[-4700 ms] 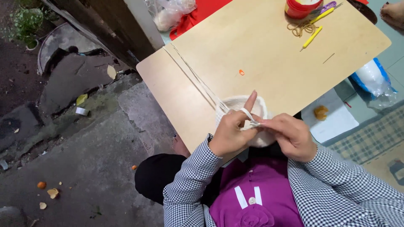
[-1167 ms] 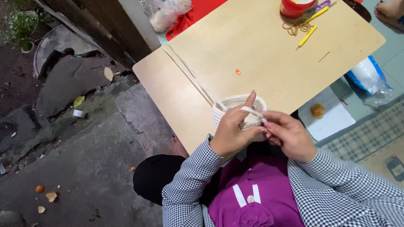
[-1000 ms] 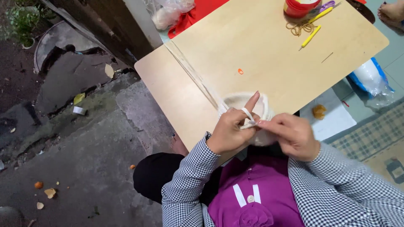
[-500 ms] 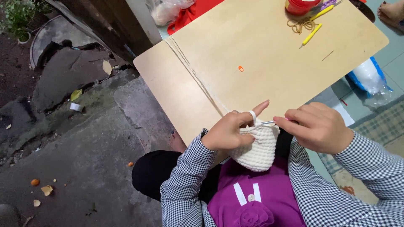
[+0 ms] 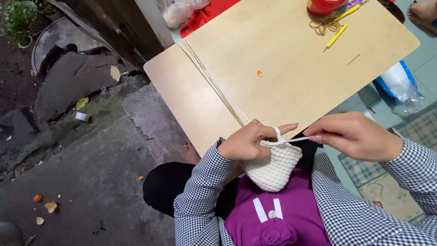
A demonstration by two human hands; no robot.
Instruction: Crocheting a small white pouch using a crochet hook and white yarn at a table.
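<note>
Both hands [image 5: 300, 139] raised, pinching hook [image 5: 296, 140], pouch [image 5: 273, 166]

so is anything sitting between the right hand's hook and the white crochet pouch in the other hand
Nothing visible does. The right hand holds a thin crochet hook whose tip already reaches the rim of the white crochet pouch, gripped by the left hand. Only open air and the yarn loop lie between the hands.

The left hand [image 5: 248, 143] is curled shut, with its pointer finger sticking straight out. The right hand [image 5: 357, 136] pinches its fingertips together, palm down.
</note>
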